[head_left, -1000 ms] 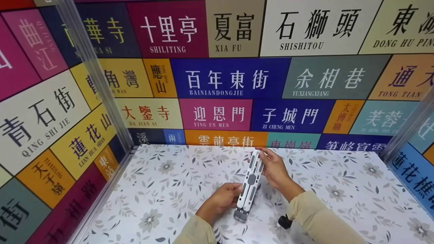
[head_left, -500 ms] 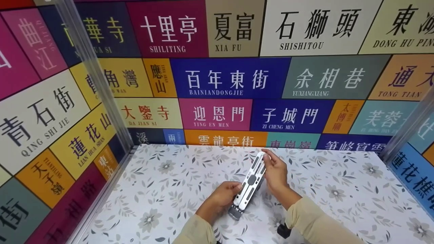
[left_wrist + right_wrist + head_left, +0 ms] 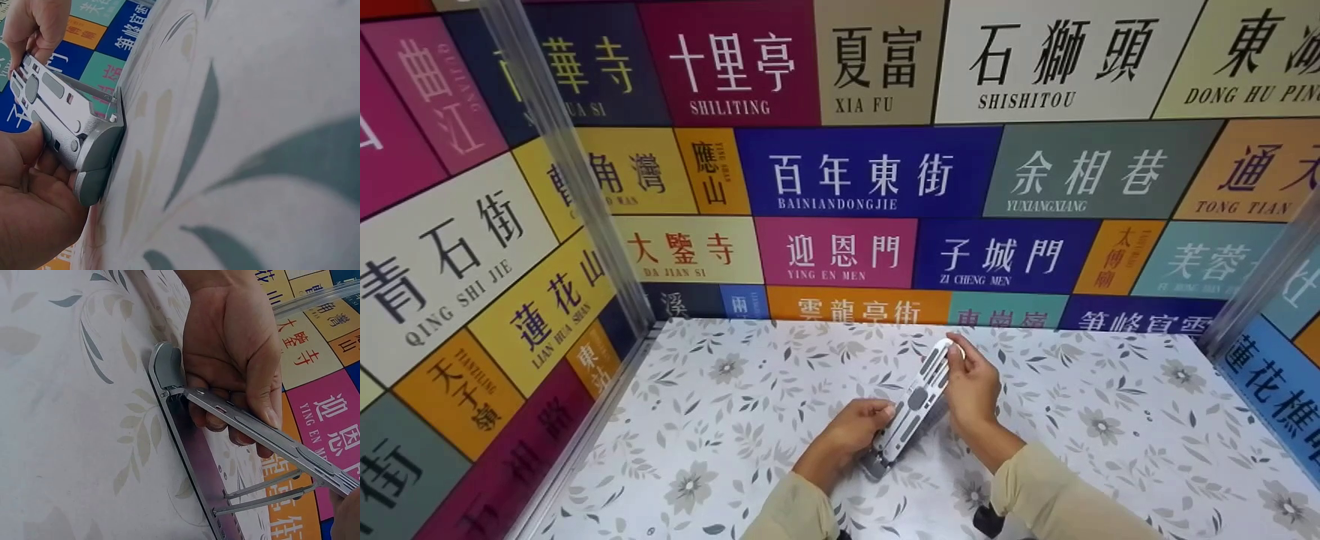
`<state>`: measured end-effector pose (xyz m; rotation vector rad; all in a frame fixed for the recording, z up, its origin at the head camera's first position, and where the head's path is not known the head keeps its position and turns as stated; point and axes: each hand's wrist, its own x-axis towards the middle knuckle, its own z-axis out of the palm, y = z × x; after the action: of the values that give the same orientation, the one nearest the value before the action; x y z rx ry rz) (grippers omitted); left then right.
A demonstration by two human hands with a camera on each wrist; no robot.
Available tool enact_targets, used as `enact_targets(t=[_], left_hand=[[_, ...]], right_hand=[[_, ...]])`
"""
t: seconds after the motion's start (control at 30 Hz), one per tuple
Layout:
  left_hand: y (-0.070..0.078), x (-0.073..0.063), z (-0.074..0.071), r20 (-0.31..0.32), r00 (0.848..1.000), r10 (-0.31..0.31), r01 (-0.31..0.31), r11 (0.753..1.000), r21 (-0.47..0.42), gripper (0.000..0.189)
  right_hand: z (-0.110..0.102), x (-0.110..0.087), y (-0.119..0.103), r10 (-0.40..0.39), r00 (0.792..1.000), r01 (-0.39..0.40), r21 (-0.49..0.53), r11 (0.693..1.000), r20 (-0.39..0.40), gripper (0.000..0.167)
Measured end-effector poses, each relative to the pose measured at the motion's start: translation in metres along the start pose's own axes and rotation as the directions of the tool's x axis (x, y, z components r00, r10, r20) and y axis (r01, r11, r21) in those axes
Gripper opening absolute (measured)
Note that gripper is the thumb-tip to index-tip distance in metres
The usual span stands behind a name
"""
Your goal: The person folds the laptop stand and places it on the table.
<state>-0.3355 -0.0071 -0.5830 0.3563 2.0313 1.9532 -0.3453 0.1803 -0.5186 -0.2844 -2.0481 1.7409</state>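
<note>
One folding stand [image 3: 917, 397], at lower centre of the head view, leans farther right at its upper end than one second earlier. Its lower plate [image 3: 197, 444] is largely hidden there behind the upper plate [image 3: 267, 439], and the right wrist view cuts off the far end at the frame's lower right. The stand lies between both hands — left hand [image 3: 849, 435] pinching the lower-left edge, right hand [image 3: 975, 384] pinching the upper-right end.

Slotted silver metal folding stand [image 3: 917, 397] basically sits between left fingers [image 3: 879, 408] at its near end and right fingers [image 3: 958, 355] at its far end. White floral-print desk [image 3: 720, 420] is under those fingers, multicoloured sign-panelled wall [image 3: 877, 176] beyond them.
</note>
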Motion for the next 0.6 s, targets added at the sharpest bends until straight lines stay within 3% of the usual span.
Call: enact_targets(t=[0.43,0.6], left_hand=[[0.0015,0.0002,-0.0024,0.001,0.999,0.034,-0.034,0.997,0.075,0.034],[0.0004,0.0006,-0.0014,-0.015,1.0,0.011,-0.01,0.999,0.047,0.028]], right_hand=[[-0.0066,-0.0079,0.0005,-0.049,0.998,0.047,-0.062,0.997,-0.041,0.027],[-0.0078,-0.0066,0.0012,-0.01,1.0,0.01,-0.011,1.0,-0.013,0.027]])
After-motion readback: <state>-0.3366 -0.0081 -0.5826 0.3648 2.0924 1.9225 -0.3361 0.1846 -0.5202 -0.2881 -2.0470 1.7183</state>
